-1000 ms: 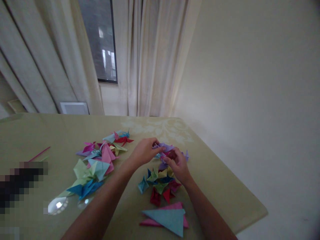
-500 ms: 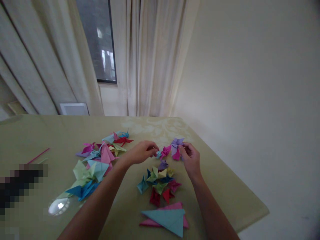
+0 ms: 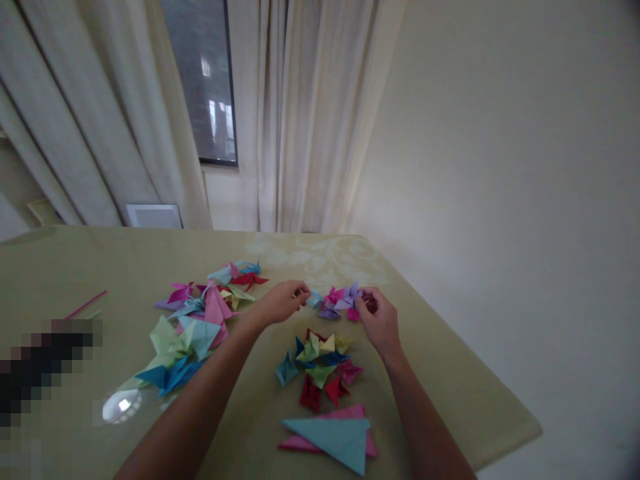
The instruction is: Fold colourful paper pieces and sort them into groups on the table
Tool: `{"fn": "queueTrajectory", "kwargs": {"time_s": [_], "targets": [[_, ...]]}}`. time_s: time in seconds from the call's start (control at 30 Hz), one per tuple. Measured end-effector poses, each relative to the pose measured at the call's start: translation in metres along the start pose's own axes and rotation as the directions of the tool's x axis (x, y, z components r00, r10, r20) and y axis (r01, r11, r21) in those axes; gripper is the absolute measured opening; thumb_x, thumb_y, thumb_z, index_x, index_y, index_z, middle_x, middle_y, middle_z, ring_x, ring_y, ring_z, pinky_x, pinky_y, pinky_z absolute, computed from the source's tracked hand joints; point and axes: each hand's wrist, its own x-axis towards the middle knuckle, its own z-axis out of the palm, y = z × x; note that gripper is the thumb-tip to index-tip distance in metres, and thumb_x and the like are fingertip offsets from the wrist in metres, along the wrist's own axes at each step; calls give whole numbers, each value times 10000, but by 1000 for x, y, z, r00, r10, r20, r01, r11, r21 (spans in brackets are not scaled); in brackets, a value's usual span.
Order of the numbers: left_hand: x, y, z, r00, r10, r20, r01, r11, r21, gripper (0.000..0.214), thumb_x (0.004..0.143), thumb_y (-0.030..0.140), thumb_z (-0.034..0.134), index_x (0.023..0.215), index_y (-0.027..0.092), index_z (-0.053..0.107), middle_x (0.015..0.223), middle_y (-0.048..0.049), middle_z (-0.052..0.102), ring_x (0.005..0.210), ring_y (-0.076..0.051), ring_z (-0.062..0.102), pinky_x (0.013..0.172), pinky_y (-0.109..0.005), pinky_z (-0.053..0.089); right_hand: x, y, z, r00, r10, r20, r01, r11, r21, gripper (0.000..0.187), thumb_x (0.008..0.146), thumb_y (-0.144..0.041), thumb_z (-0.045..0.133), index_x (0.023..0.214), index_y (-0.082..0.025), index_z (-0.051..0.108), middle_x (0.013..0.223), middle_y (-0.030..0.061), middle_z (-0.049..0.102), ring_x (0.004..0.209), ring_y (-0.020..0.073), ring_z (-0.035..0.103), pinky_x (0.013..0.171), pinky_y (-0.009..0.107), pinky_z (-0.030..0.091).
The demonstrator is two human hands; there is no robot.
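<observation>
My left hand [image 3: 286, 301] has its fingers pinched together beside a light blue folded-paper piece [image 3: 315, 300]; what sits between the fingertips is too small to make out. My right hand [image 3: 379, 320] grips a purple paper origami piece [image 3: 349, 297] by its right side, and pink paper shows below it. Between the hands, a pink folded piece [image 3: 333, 295] and another purple one [image 3: 329, 312] form a close row with these. Nearer me lies a cluster of small folded pieces, among them a green one [image 3: 321, 375] and a teal one [image 3: 287, 369].
Larger origami pieces, including a pink one [image 3: 217, 305] and a blue one [image 3: 170, 377], are heaped left of my left arm. Flat folded sheets, light blue [image 3: 335, 437] over pink, lie at the front. A pink stick [image 3: 86, 305] and a shiny round object [image 3: 121, 406] are farther left.
The lower purple piece has shifted up and away from the cluster, uncovering a red piece there. My left fingertips have moved slightly left of the light blue piece.
</observation>
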Motion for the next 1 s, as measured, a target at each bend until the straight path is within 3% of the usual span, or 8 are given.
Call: {"fn": "queueTrajectory", "kwargs": {"time_s": [0.13, 0.27, 0.5, 0.63, 0.77, 0.87, 1.0], "targets": [[-16, -50, -20, 968, -213, -130, 238, 945, 226, 285, 900, 140, 533, 1079, 177, 751, 1216, -198, 730, 1226, -363, 646, 1032, -525, 486, 0, 4, 1, 1000, -30, 5, 30, 999, -40, 288, 894, -417, 633, 973, -171, 758, 725, 36, 661, 595, 170, 568, 579, 293, 474], [-31, -80, -23, 944, -289, -159, 328, 873, 361, 314, 871, 67, 497, 984, 177, 769, 1261, -214, 709, 1281, -418, 607, 1063, -675, 409, 0, 10, 3, 999, -46, 19, 47, 996, -74, 301, 887, -388, 621, 1020, -163, 771, 785, 58, 686, 617, 173, 582, 604, 303, 489], [-23, -81, -24, 944, -266, -194, 324, 855, 404, 350, 984, 173, 438, 1060, 208, 778, 1249, -165, 715, 1226, -363, 639, 1037, -542, 456, 0, 8, 4, 999, 11, -35, -11, 1000, 0, 345, 885, -394, 617, 1094, -155, 750, 932, 92, 723, 690, 183, 639, 582, 287, 517], [-12, -55, -39, 943, -176, -281, 263, 913, 312, 322, 1030, 290, 465, 1146, 218, 757, 1261, -152, 690, 1223, -342, 623, 1013, -472, 481, -4, -1, 9, 999, 44, 17, -45, 993, 105, 326, 921, -446, 648, 1059, -176, 766, 888, 77, 738, 716, 192, 651, 642, 301, 539], [-11, 1, -46, 952, 78, -294, -74, 997, 26, 243, 1026, 236, 494, 1080, 201, 729, 1105, -88, 762, 1066, -243, 694, 950, -345, 505, -11, -10, 17, 989, 15, 149, -58, 957, 285, 362, 931, -504, 694, 1105, -193, 761, 1030, 99, 764, 865, 214, 703, 776, 328, 575], [-19, 46, -33, 938, 231, -259, -264, 960, -99, 184, 1015, 224, 533, 1079, 222, 705, 1071, -56, 776, 1027, -227, 708, 916, -322, 501, -16, -13, 22, 975, -35, 219, -56, 917, 394, 449, 880, -513, 774, 1207, -208, 734, 1018, 88, 757, 877, 213, 711, 792, 330, 591], [-25, 79, -12, 943, 271, -191, -312, 922, -231, 245, 985, 206, 569, 1221, 242, 627, 1027, -35, 771, 962, -217, 717, 834, -296, 506, -21, -15, 23, 971, -28, 235, -87, 882, 462, 493, 777, -500, 876, 1149, -208, 735, 834, 36, 739, 721, 190, 689, 679, 304, 594]]}}
